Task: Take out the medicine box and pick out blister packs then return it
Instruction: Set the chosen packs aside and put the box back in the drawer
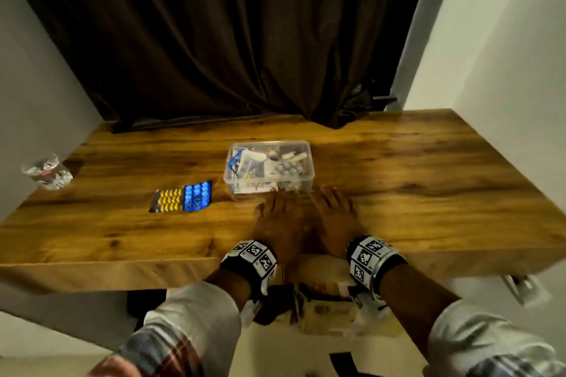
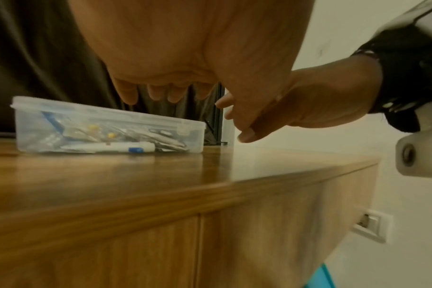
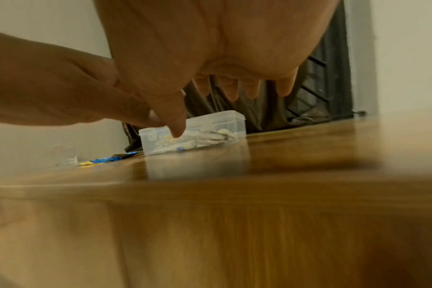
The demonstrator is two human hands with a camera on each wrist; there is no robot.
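A clear plastic medicine box [image 1: 269, 167] with its lid on stands mid-table, filled with packets and tubes; it also shows in the left wrist view [image 2: 106, 126] and the right wrist view [image 3: 195, 132]. Two blister packs lie left of it, one yellow [image 1: 167, 200] and one blue [image 1: 197, 195]. My left hand [image 1: 277, 217] and right hand [image 1: 332, 214] hover side by side just in front of the box, palms down, fingers straight and spread, holding nothing. The fingertips [image 2: 128, 95] hang above the tabletop, short of the box.
The wooden table [image 1: 413, 168] has its front edge just under my wrists. A clear glass [image 1: 49, 173] stands at the far left edge. A dark curtain [image 1: 229, 34] hangs behind; white walls close both sides. A wall socket [image 2: 371, 226] sits below right.
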